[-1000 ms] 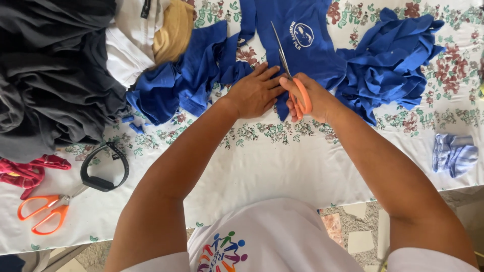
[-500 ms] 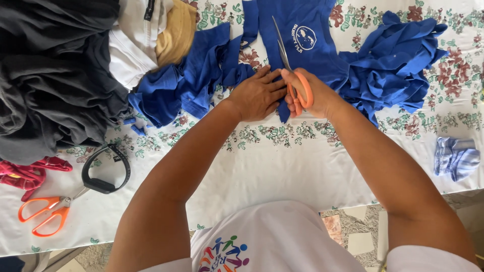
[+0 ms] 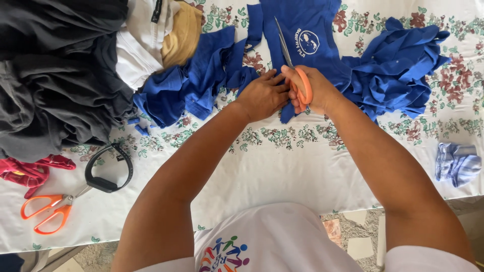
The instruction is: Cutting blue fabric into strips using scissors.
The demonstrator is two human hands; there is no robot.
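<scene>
A blue shirt with a round white emblem (image 3: 307, 30) lies flat at the far middle of the floral tablecloth (image 3: 282, 166). My right hand (image 3: 312, 93) grips orange-handled scissors (image 3: 295, 70), whose steel blades point away from me into the blue cloth. My left hand (image 3: 262, 94) presses flat on the shirt just left of the blades, fingers touching the right hand. Cut blue strips (image 3: 201, 75) lie to the left of it.
A heap of blue fabric (image 3: 398, 65) lies right of the shirt. Dark grey, white and tan clothes (image 3: 65, 70) pile up at the far left. A second pair of orange scissors (image 3: 48, 211), a black wristband (image 3: 108, 168), red cloth (image 3: 30, 171) and a pale blue sock (image 3: 458, 163) lie nearer.
Both hands and the scissors have crept a little farther into the shirt, away from me. The view has shifted slightly; the other things lie as before.
</scene>
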